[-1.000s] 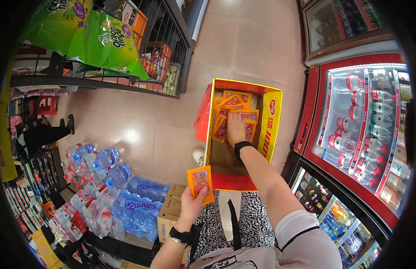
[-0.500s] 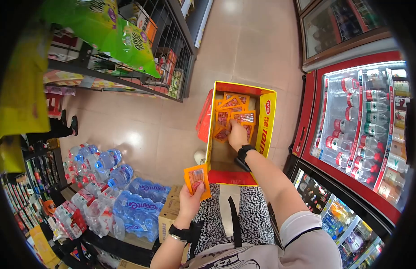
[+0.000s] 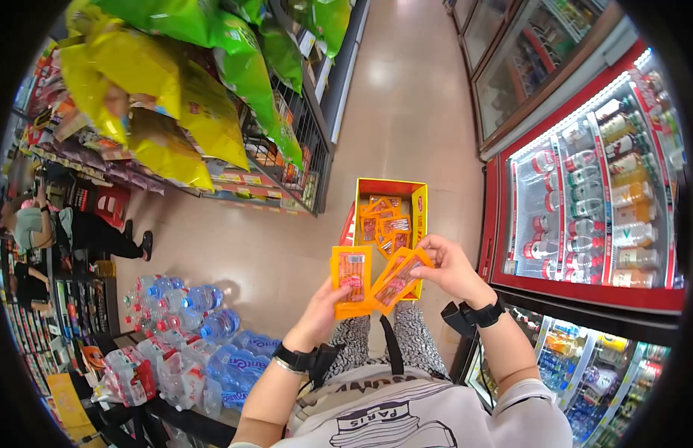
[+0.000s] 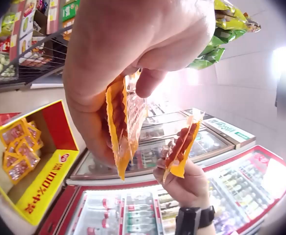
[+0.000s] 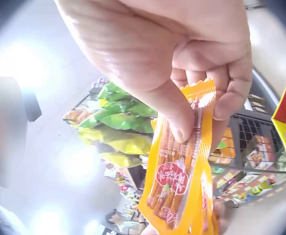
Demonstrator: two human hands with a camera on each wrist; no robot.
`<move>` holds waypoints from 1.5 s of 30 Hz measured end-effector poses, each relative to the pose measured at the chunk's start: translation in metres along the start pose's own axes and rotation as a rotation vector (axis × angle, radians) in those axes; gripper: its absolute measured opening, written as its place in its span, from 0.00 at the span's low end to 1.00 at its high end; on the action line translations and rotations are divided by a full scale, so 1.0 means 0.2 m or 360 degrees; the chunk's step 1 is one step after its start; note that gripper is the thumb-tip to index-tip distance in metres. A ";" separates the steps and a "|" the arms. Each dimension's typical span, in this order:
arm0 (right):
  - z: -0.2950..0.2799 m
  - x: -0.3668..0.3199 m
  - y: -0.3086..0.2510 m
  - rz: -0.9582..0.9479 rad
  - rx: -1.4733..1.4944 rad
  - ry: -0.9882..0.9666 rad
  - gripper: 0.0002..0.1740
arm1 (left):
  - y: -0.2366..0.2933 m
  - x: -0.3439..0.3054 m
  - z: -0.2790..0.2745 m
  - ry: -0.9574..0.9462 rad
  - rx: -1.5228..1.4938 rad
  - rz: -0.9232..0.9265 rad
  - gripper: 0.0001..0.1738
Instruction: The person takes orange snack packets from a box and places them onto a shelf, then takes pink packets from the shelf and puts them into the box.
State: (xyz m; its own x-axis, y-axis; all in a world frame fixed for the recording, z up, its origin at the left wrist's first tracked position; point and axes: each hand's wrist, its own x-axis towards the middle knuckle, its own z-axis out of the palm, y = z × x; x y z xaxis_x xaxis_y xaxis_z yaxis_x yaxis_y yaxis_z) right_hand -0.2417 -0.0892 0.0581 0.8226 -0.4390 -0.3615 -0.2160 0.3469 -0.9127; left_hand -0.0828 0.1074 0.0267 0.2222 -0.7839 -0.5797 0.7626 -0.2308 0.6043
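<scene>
In the head view my left hand [image 3: 316,313] pinches a few orange snack packets [image 3: 351,269], thumb across their front. My right hand [image 3: 452,275] grips more orange packets [image 3: 402,280] by one end, just right of the left bundle. Reddish-brown sticks show through the clear front of a packet [image 5: 170,183] in the right wrist view, with my thumb pressed on its upper part. Below both hands is a red and yellow box [image 3: 419,216], with several more packets [image 3: 384,224] lying loose inside. The left wrist view shows the two bundles apart, held on edge.
To the right stands a red drinks fridge [image 3: 503,216] with rows of bottles. Wrapped water bottles [image 3: 238,369] are stacked at lower left. Yellow snack bags [image 3: 167,149] hang from a wire rack at upper left. Another person [image 3: 100,228] is at far left.
My right hand has come out of the box with packets and moved up beside the left hand's bundle. The head view has tilted up, so the box looks smaller and farther away.
</scene>
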 end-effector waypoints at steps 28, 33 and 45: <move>0.15 -0.60 -0.37 -0.0524 -0.0297 -0.0256 0.23 | 0.03 -0.42 0.50 -0.0455 0.0394 0.0378 0.26; 0.03 -0.67 -0.36 -0.0473 -0.0214 -0.0323 0.23 | -0.04 -0.43 0.59 -0.0497 0.0479 0.0367 0.26; 0.19 -0.79 -0.82 -0.0787 -0.2045 -0.1310 0.17 | -0.05 -0.44 0.79 -0.1082 0.0588 -0.0581 0.25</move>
State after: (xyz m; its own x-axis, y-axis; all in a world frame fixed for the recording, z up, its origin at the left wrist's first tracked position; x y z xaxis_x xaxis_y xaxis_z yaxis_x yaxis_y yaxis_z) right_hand -0.3175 -0.0455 0.2718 0.8968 0.4007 -0.1876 0.2163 -0.7669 -0.6042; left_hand -0.2064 0.0873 0.1570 -0.5017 -0.7719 -0.3905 0.4422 -0.6168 0.6511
